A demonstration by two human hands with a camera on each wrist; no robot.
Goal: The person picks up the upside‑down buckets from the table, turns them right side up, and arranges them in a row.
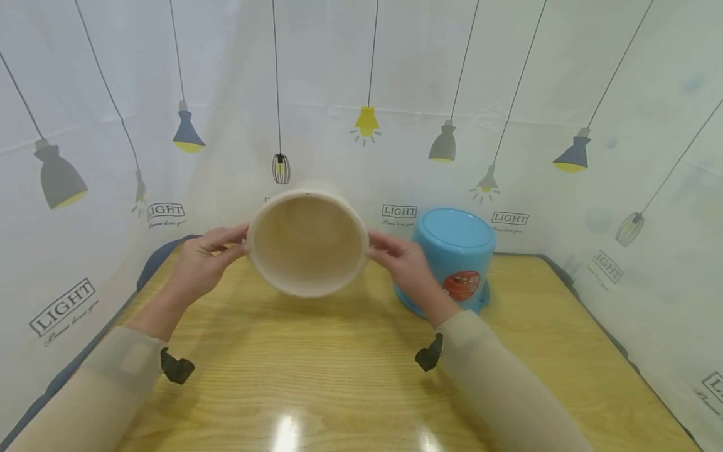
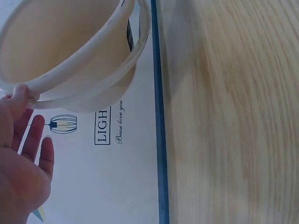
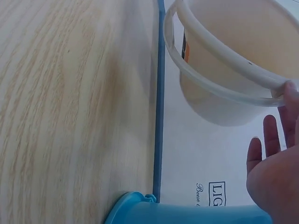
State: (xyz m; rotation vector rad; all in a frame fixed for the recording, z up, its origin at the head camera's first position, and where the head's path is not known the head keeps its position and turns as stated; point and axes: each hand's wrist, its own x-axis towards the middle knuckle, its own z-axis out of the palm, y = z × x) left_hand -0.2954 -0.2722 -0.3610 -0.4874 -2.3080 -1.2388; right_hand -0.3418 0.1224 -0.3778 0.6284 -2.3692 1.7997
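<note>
A cream-white plastic bucket [image 1: 307,245] is held up above the table, tilted so its open mouth faces the head camera. At its left rim my left hand [image 1: 202,260] pinches the edge between thumb and fingers. My right hand [image 1: 403,260] pinches the opposite side of the rim. Both wrist views show the bucket's handle [image 2: 107,84] hanging along the outside below the rim. In the right wrist view, the thumb lies on the rim where the handle joins, with the other fingers spread behind. The bucket's inside looks bare.
A blue bucket [image 1: 452,245] with a red sticker stands upside down at the back right, just beyond my right forearm. The wooden table [image 1: 316,364] has a dark blue border along its back edge. A white curtain [image 1: 226,81] printed with lamps surrounds it.
</note>
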